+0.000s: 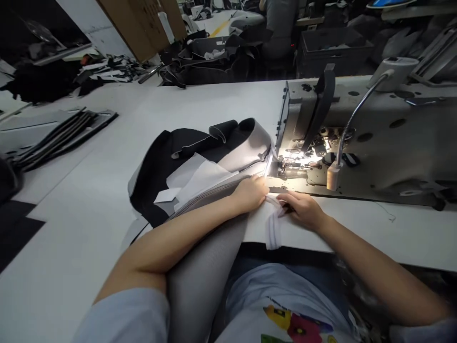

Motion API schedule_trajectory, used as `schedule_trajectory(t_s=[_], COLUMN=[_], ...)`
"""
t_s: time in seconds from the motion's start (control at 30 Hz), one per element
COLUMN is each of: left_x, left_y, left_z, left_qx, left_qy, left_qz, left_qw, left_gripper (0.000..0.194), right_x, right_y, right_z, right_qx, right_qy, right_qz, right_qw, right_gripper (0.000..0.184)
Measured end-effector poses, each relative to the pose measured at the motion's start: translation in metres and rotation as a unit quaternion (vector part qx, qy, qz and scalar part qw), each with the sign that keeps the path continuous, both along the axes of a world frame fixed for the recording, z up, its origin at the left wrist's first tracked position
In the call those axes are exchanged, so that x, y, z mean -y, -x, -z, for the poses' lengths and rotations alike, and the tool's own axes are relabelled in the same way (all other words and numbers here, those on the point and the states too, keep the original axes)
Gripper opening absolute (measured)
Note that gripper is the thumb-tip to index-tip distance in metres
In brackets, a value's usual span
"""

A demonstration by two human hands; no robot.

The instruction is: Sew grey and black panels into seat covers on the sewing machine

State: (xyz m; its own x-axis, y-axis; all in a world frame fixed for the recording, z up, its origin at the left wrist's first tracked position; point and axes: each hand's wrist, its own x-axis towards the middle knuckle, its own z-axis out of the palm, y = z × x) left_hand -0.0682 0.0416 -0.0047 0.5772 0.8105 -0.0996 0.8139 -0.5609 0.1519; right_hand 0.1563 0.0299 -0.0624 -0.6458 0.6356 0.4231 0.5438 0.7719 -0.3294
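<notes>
The white strip (273, 231) ran between the hands, its tail at the near edge of the surface (357, 214). The right hand (305, 210) had its grip pinched on it; the left hand (250, 194) lay on the grey cloth (210, 267), its grip too hidden to tell. Beyond stood a lit sewing machine (378, 138).

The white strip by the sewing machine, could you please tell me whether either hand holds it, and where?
The right hand pinches the white strip above its loose lower end; the left hand is at its upper part, its grip unclear.
</notes>
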Motion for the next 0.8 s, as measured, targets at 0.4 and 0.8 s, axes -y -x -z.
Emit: schedule_trajectory(t_s=[0.4, 0.8], left_x=[-0.044, -0.044], left_y=[0.021, 0.019], left_z=[0.005, 0.007], left_qx=[0.411, 0.430], left_qy=[0.068, 0.100], left_qz=[-0.127, -0.109], left_qw=[0.900, 0.891], left_gripper=[0.011, 0.012], right_x=[-0.019, -0.021], right_y=[0.047, 0.061], right_z=[-0.020, -0.025], right_qx=[0.117, -0.064], right_qy=[0.129, 0.239], right_qz=[0.142, 0.091], right_qw=[0.974, 0.965], right_gripper=[0.034, 0.018])
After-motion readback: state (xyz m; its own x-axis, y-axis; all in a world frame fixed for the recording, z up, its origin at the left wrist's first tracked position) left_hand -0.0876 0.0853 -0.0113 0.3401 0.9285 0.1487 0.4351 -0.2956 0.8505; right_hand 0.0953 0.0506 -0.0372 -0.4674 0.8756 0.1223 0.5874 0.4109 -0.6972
